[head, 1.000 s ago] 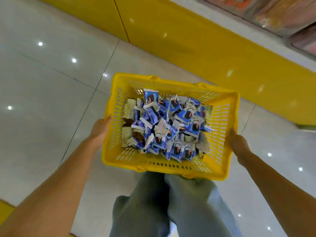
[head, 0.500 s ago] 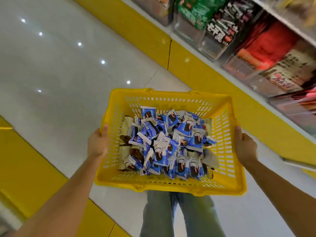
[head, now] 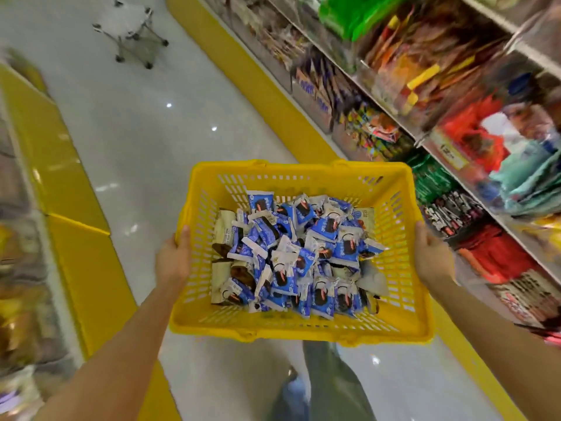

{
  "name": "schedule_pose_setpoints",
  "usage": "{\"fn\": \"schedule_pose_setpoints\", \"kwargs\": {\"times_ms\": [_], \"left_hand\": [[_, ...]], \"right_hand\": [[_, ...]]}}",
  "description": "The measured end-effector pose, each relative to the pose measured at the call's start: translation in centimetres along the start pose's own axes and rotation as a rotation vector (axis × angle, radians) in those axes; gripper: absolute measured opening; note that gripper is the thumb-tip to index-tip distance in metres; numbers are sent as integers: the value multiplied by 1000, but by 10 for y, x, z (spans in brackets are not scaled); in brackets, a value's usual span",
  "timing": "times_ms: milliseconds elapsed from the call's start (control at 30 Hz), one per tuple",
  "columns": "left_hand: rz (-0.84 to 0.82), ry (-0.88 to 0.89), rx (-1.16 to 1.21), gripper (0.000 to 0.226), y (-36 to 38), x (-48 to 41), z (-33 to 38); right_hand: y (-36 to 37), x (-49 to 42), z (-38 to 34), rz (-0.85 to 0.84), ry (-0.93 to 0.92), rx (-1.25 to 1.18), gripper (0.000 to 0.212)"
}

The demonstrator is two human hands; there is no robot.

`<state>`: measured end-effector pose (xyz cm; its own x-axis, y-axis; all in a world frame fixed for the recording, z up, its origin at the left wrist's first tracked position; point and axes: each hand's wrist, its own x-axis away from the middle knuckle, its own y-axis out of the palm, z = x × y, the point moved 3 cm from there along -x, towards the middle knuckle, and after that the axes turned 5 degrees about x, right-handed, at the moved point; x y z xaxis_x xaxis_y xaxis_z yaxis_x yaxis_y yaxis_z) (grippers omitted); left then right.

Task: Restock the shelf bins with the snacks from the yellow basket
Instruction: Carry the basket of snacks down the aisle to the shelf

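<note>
1. Carrying the yellow basket (head: 303, 331) in mid-air between the two sets of fingers, well above the floor (head: 136, 141); carrying in it a loose heap of blue-and-white snacks (head: 297, 253), piled toward the middle, with a few cream-and-brown packets on the side nearer the left fingers.
2. Gripping the basket's left rim with the left hand (head: 171, 262) and its right rim with the right hand (head: 432, 256): thumbs hooking over the top edge, the other fingers hiding beneath the rim, so reading both as clamping the basket rather than lying flat.
3. Risking a spill first of all: freeing either set of fingers to pick out packets would be leaving a wide, full basket hanging from one edge, probably tipping the heap onto the floor.
4. Risking a knock next: passing the shelf bins (head: 449, 214) just outside the right fingers, where swinging the basket's corner into them could be jolting the grip or dislodging stock.
5. Risking a wrong bin: seeing those bins only through blur and not making out a match for the blue packets.
6. Risking a stumble: looking down at the load, with a yellow plinth (head: 76, 183) close outside the left fingers and a wheeled stand (head: 133, 34) far ahead of them.
</note>
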<state>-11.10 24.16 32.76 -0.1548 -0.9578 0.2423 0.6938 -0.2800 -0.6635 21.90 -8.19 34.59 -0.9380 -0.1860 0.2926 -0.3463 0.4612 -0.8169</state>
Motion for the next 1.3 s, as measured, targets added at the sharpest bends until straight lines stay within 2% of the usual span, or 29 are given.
{"fn": "schedule_pose_setpoints", "kwargs": {"times_ms": [233, 533, 700, 900, 1033, 1300], "left_hand": [[125, 22, 80, 50, -44, -78, 47], [217, -97, 94, 51, -94, -190, 62], [256, -116, 114, 50, -129, -275, 67], [269, -109, 162, 36, -163, -387, 93], [263, -140, 186, 53, -180, -470, 111], [337, -174, 102, 50, -213, -607, 158]], "right_hand": [[11, -65, -139, -51, -126, -14, 63], [59, -120, -320, -89, -325, 40, 56], [103, -140, -418, -114, -358, 85, 66], [148, -169, -524, -132, -390, 60, 58], [179, -199, -595, -177, -369, 26, 50], [238, -269, -755, -194, -469, 26, 57]]}}
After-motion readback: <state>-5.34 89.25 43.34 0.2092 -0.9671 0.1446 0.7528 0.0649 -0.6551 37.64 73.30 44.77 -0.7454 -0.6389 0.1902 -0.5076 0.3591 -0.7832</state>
